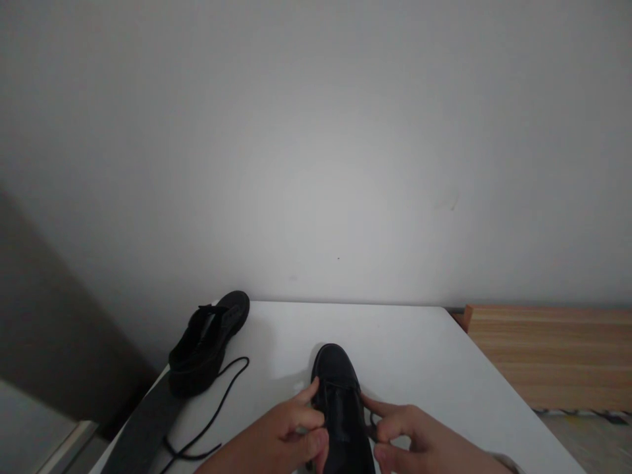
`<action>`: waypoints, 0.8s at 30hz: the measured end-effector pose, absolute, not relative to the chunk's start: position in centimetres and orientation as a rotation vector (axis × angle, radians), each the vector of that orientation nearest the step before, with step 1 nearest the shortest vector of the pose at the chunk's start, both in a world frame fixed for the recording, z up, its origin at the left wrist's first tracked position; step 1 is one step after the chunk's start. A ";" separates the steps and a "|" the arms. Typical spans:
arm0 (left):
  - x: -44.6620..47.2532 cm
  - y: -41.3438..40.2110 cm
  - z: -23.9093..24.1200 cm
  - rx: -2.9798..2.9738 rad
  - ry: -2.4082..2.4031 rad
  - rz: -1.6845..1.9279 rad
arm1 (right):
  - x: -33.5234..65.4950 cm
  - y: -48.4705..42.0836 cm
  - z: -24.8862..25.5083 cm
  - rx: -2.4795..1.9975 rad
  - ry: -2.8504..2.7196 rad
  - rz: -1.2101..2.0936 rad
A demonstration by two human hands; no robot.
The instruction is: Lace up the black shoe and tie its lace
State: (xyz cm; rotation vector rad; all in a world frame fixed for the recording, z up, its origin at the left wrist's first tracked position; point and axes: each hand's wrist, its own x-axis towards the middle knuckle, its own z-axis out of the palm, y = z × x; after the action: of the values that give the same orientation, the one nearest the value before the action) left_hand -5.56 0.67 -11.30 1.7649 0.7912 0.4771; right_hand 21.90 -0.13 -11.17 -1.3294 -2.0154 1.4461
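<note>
The left hand (276, 438) and right hand (419, 441) pinch the lacing area of the black shoe (340, 401) at the white table's (419, 349) near edge; lacing looks barely begun, while the second shoe (210, 342) sits far-left, its loose lace (217, 401) trailing.

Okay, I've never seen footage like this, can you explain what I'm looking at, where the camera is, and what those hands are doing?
There is no machine here, just a person's two bare hands. The one picture comes from a camera worn on the person's head, looking forward and down, so the hands enter from the bottom edge.

They work at a white table set against a plain wall. The left hand and the right hand each pinch one side of a black shoe in the lace area, toe pointing away. Whether a lace sits in either grip is too dark to tell.

At the table's far left corner lies a second black shoe, with a loose black lace trailing from it. A wooden board lies to the right of the table.
</note>
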 end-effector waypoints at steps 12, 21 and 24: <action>-5.1 -0.9 -6.8 1.724 0.872 0.684 | 19.1 -1.6 -5.9 -1.359 -2.012 1.197; -3.0 -0.2 -8.1 1.660 0.639 0.716 | 17.9 -0.5 -7.2 -1.094 -1.790 1.324; -2.8 0.0 -7.6 1.710 0.684 0.754 | 17.9 0.1 -8.4 -1.129 -1.718 1.346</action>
State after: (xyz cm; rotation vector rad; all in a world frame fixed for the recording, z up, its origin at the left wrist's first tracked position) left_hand -2.85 -0.03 -7.57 1.7101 0.6843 0.7541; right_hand 17.89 0.05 -8.44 -1.1286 -1.7182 1.3460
